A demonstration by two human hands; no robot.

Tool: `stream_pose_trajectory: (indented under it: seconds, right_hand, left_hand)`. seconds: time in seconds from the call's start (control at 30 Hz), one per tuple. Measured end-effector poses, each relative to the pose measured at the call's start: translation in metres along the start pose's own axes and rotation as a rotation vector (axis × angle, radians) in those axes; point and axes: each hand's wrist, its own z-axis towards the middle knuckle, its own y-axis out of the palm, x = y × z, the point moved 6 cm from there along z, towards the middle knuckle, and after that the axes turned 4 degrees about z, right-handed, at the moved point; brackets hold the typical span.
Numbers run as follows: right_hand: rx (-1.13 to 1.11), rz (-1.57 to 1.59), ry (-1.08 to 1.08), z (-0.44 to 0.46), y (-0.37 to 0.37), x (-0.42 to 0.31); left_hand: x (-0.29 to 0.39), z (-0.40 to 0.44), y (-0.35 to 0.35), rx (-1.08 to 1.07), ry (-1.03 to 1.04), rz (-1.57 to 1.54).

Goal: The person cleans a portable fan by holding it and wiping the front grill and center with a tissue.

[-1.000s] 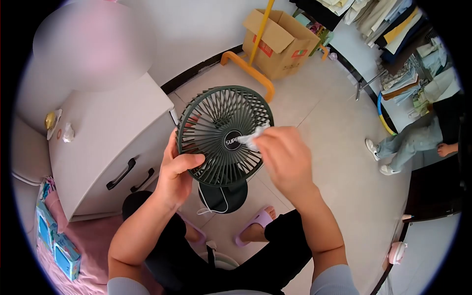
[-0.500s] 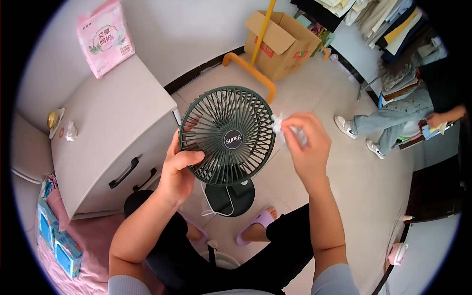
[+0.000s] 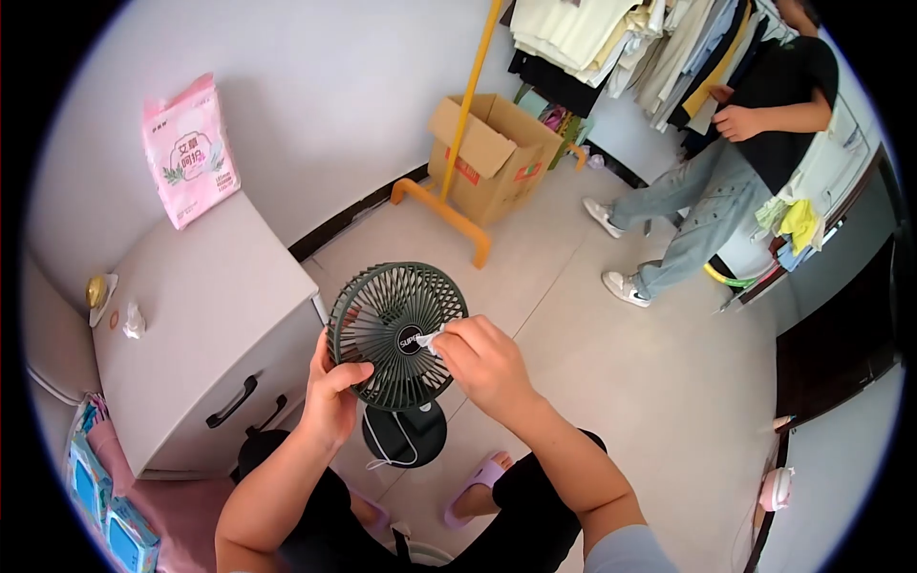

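Observation:
A dark green fan [image 3: 396, 296] with a round slatted grille is in the middle of the head view, its face turned up toward me. My left hand [image 3: 334, 396] grips the left rim of the grille, thumb over the front. In the closed fingers of my right hand [image 3: 489, 368] is a crumpled white tissue [image 3: 430, 338], which lies over the fan's centre label and partly covers its lettering. Below the grille, the black round base [image 3: 425, 441] shows with a looped white cord [image 3: 387, 447].
On the left stands a grey nightstand [image 3: 205, 296] with a pink package [image 3: 191, 153] and a crumpled tissue [image 3: 134, 322] on top. Farther off are a cardboard box [image 3: 506, 181] and an orange rack foot [image 3: 444, 218]. A person [image 3: 707, 191] walks by hanging clothes [image 3: 659, 62].
My right hand has brought the tissue from beside the grille's right edge onto its centre. The view has tilted up, and the other person now shows more fully.

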Motion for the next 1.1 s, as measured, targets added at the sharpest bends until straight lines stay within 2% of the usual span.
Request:
stream_pose_trajectory:
  seconds: [0.47,1.1]
  right_hand:
    - [-0.046,-0.026,-0.072,0.002,-0.01,-0.023]
    - [-0.012,0.028,0.0,0.003,-0.028,-0.023]
  left_hand:
    - [0.013,-0.018,0.012,-0.037,0.072,0.036]
    - [0.021,-0.031,0.018,-0.043,0.105,0.059]
